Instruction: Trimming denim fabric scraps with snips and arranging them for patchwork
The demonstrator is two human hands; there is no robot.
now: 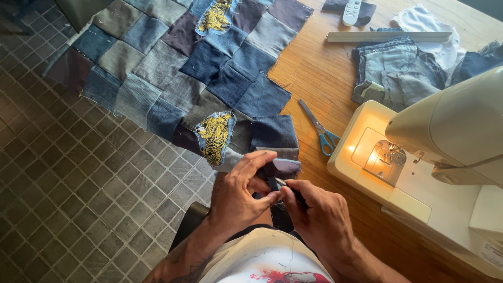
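Observation:
A patchwork quilt [173,68] of blue, grey and dark denim squares, with two yellow tiger patches, hangs from the wooden table over the tiled floor. My left hand [238,191] pinches the quilt's near edge where a dark and a pale patch meet. Close against it, my right hand [317,217] grips a small dark tool [291,189] whose tip touches that same edge. Both hands are just above my lap.
A white sewing machine [435,157] with its lamp lit stands at the right. Blue-handled scissors [320,130] lie on the wooden table [314,73]. Farther back are folded denim pieces [398,68], a long ruler [387,36] and a remote control [352,11]. Grey tiled floor [78,183] fills the left.

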